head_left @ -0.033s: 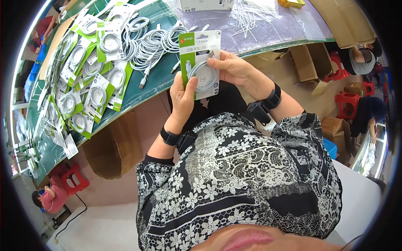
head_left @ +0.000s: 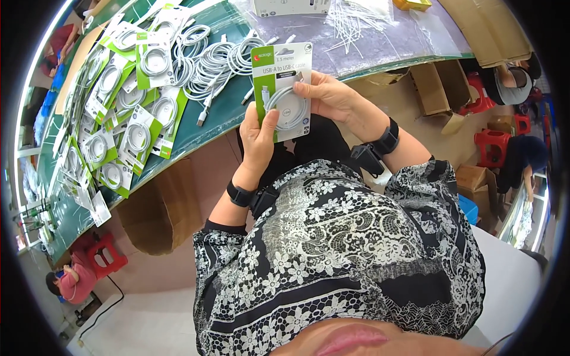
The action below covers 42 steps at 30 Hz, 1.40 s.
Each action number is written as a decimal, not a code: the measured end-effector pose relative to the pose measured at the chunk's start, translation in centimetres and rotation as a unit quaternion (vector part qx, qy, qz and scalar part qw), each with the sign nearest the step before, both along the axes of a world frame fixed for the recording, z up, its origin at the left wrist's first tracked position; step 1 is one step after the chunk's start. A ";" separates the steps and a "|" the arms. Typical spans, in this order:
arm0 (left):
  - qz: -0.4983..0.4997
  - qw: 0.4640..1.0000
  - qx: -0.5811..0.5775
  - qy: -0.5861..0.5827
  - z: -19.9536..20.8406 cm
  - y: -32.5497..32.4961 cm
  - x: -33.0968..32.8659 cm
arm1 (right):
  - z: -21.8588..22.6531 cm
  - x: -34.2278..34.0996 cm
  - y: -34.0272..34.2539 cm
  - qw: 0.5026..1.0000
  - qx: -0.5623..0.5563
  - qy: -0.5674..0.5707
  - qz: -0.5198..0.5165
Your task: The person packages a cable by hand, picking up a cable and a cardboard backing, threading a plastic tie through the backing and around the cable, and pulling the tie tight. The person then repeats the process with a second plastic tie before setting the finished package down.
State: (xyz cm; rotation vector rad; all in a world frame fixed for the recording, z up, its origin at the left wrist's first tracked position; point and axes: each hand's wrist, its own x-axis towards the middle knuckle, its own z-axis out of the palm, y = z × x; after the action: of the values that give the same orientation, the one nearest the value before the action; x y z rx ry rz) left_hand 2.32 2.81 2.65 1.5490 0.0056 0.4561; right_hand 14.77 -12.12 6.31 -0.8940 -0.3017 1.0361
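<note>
The left hand (head_left: 259, 137) and right hand (head_left: 328, 97) grip one cable card (head_left: 282, 66).
It is between them: left hand at its lower left, right hand at its right edge. Past it, loose pale cables (head_left: 218, 61) and more cards (head_left: 139, 137) lie on the green table (head_left: 193, 130).

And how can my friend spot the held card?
Find the green table. By its near edge, the left hand and right hand hold a green-and-white card with a coiled cable. Similar cards lie heaped at left; only this one is held.
</note>
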 end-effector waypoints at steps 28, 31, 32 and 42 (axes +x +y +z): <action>-0.063 0.976 -0.196 0.071 0.6 1.2 3.1 | -1.9 0.0 -0.1 0.976 -0.060 -0.185 -0.097; -0.099 0.977 -0.171 0.085 1.7 1.4 3.1 | -0.3 0.4 -0.1 0.978 -0.039 -0.167 -0.119; -0.093 0.981 -0.144 0.085 1.7 1.0 2.6 | 0.3 0.2 -0.5 0.984 -0.021 -0.136 -0.118; -0.108 0.980 -0.130 0.102 1.2 1.0 2.7 | -0.7 1.3 -0.3 0.992 -0.001 -0.083 -0.092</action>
State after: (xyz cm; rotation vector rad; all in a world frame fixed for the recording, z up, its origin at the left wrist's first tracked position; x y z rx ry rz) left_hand 5.07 3.77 3.84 1.3148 0.0520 0.1172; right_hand 16.03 -12.37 5.58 -0.9938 -0.3510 0.7931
